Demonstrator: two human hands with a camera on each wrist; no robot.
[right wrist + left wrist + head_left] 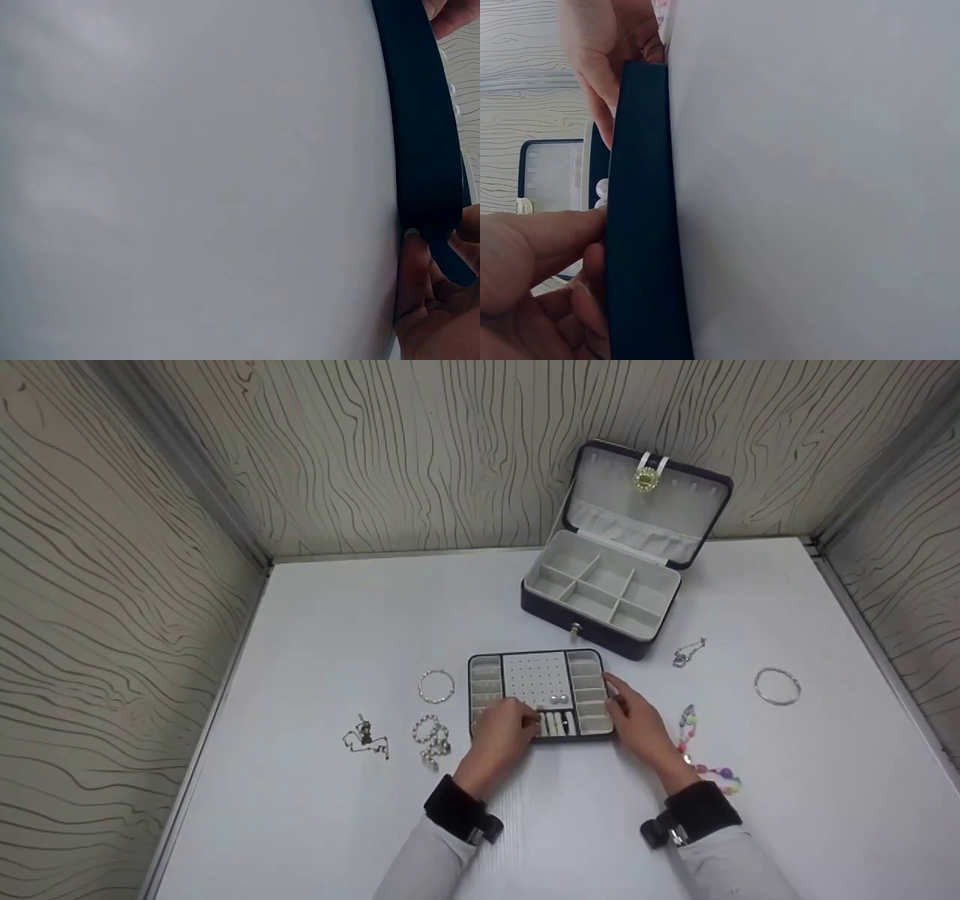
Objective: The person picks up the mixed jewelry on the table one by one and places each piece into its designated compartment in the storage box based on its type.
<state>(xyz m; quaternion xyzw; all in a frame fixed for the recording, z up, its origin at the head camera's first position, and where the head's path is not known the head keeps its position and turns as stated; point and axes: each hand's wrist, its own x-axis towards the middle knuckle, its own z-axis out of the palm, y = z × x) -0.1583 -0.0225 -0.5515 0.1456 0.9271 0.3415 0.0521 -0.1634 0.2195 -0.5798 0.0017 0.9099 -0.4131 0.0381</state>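
A dark-edged jewelry tray (536, 675) lies on the table, with small compartments at both sides, a dotted earring panel and ring rolls (559, 724) below it. Two pearl-like studs (559, 699) sit on the panel. My left hand (504, 731) bends its fingers over the left end of the ring rolls; whatever lies between the fingertips is hidden. On the tray's right edge, my right hand (637, 721) grips the side near the front corner. The right wrist view shows its fingers (416, 274) around that corner, beside a dark tab (451, 262).
Behind the tray stands an open jewelry box (589, 619) with divided compartments. To the left lie a bracelet (436, 686), a beaded strand (431, 739) and a chain (366, 739). Rightward are a silvery chain (688, 652), a colorful bead strand (724, 772) and a bangle (777, 686).
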